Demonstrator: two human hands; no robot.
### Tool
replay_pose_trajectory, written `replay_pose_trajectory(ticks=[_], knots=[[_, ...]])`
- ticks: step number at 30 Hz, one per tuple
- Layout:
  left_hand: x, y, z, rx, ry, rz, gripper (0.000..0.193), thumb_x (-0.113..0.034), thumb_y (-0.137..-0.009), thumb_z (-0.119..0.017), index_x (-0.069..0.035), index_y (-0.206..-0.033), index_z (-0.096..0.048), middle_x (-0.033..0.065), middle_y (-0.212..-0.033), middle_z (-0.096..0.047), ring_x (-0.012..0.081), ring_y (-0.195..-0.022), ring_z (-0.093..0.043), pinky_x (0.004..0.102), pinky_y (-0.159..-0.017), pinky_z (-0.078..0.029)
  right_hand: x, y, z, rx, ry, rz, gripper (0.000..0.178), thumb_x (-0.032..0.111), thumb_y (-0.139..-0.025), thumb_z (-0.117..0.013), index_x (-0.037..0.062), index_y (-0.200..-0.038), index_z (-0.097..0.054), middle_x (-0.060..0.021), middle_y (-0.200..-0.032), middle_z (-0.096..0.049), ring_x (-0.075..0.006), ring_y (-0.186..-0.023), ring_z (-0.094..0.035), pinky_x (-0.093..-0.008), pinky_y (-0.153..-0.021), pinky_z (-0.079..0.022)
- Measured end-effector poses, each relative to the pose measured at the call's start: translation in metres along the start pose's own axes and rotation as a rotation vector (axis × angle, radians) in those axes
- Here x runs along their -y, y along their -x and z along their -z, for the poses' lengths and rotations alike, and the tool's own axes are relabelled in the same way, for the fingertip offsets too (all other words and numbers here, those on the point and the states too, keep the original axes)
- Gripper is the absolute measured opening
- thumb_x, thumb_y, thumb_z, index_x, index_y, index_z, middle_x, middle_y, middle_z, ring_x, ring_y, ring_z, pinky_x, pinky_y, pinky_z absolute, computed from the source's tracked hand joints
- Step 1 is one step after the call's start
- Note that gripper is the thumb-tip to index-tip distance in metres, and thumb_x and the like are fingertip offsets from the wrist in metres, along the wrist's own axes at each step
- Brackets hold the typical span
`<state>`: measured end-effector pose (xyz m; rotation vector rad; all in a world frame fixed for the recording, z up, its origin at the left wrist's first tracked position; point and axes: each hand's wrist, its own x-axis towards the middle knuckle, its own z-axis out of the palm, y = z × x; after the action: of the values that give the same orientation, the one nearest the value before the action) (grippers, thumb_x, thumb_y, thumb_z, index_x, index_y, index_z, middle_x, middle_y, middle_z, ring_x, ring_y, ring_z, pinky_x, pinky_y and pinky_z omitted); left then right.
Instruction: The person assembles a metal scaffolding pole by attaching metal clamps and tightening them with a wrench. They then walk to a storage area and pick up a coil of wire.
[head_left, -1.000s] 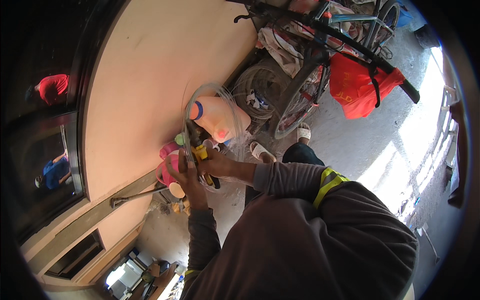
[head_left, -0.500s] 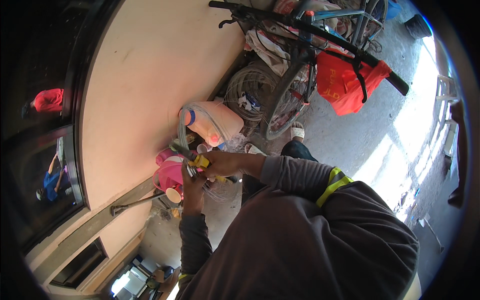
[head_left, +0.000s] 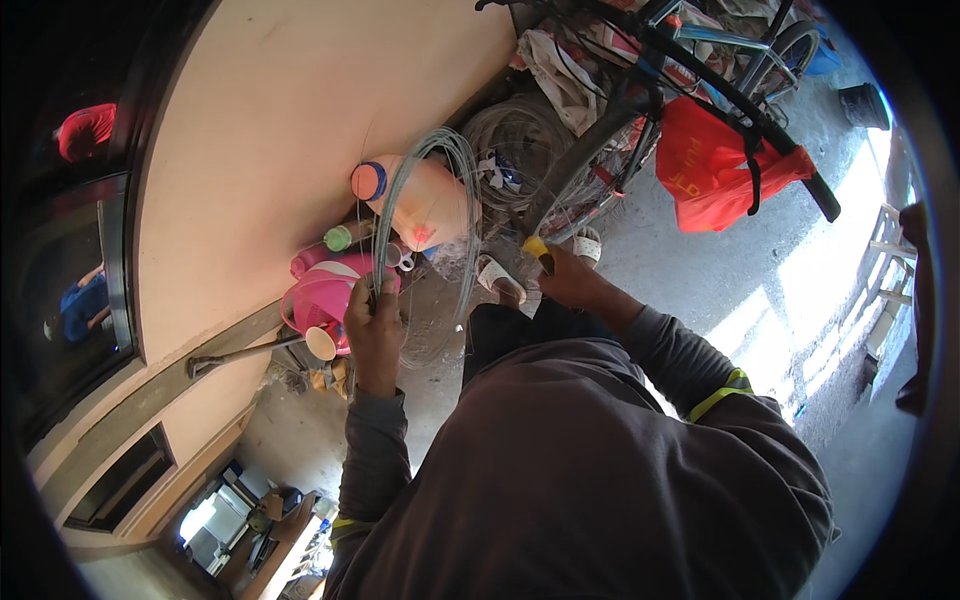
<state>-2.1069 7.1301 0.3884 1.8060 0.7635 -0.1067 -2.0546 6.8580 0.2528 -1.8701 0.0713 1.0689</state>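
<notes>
My left hand (head_left: 373,325) is closed around the side of a coil of thin grey wire (head_left: 466,170) and holds it upright. Out to the right, away from the coil, my right hand (head_left: 585,284) grips a hand tool with yellow and black parts (head_left: 537,247). Most of that tool is hidden by the fingers, so its exact kind does not show. Behind the coil stands a large pale plastic jug (head_left: 425,208) with a blue-rimmed cap. A pink bucket (head_left: 335,285) is just beyond my left hand, with a white cup (head_left: 397,256) near it.
A bicycle (head_left: 640,80) with a red bag (head_left: 700,165) on its handlebar stands ahead. A larger wire coil (head_left: 520,135) lies on the floor by the wall (head_left: 290,130). A long-handled tool (head_left: 240,352) leans at the left. My sandalled feet (head_left: 500,280) are below.
My right hand has moved away to the right with the hand tool, off the wire beside my left hand. The coil now stands up more openly in my left hand.
</notes>
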Motion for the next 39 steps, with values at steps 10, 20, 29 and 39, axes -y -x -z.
replay_pose_trajectory(ticks=[10,20,29,39], knots=[[-0.052,0.020,0.006,0.087,0.057,-0.139,0.028,-0.023,-0.106,-0.060,-0.002,-0.123,-0.066,-0.0073,-0.075,-0.047,0.0012,-0.060,-0.037,0.0208,-0.051,-0.029,-0.005,-0.047,-0.064,-0.015,0.161,0.273,0.038,0.024,-0.081,-0.074,-0.0034,-0.105,-0.064,-0.0281,-0.102,-0.067,-0.0444,-0.097,-0.068,-0.0483,-0.085,-0.051],[-0.086,0.040,0.026,0.081,0.099,-0.212,0.029,-0.021,-0.108,-0.054,0.003,-0.125,-0.062,-0.0065,-0.066,-0.036,0.0019,-0.056,-0.029,0.0223,-0.051,-0.023,0.058,-0.091,-0.109,0.381,0.096,0.390,0.039,0.015,-0.073,-0.074,-0.0015,-0.108,-0.067,-0.0186,-0.089,-0.072,-0.0318,-0.084,-0.071,-0.0440,-0.076,-0.052],[-0.089,0.053,0.033,0.144,0.150,-0.183,0.031,-0.022,-0.108,-0.055,0.003,-0.125,-0.063,-0.0069,-0.068,-0.038,0.0020,-0.057,-0.030,0.0221,-0.051,-0.022,0.060,-0.102,-0.125,0.531,-0.025,0.370,0.044,0.017,-0.073,-0.079,-0.0009,-0.111,-0.067,-0.0128,-0.095,-0.072,-0.0251,-0.086,-0.069,-0.0385,-0.075,-0.053],[-0.086,0.056,0.036,0.226,0.104,-0.161,0.034,-0.021,-0.109,-0.053,0.007,-0.128,-0.057,-0.0049,-0.066,-0.039,0.0040,-0.056,-0.030,0.0228,-0.052,-0.025,0.087,-0.106,-0.122,0.603,-0.088,0.364,0.041,0.017,-0.079,-0.079,-0.0003,-0.113,-0.065,-0.0098,-0.088,-0.069,-0.0203,-0.078,-0.068,-0.0355,-0.071,-0.054]])
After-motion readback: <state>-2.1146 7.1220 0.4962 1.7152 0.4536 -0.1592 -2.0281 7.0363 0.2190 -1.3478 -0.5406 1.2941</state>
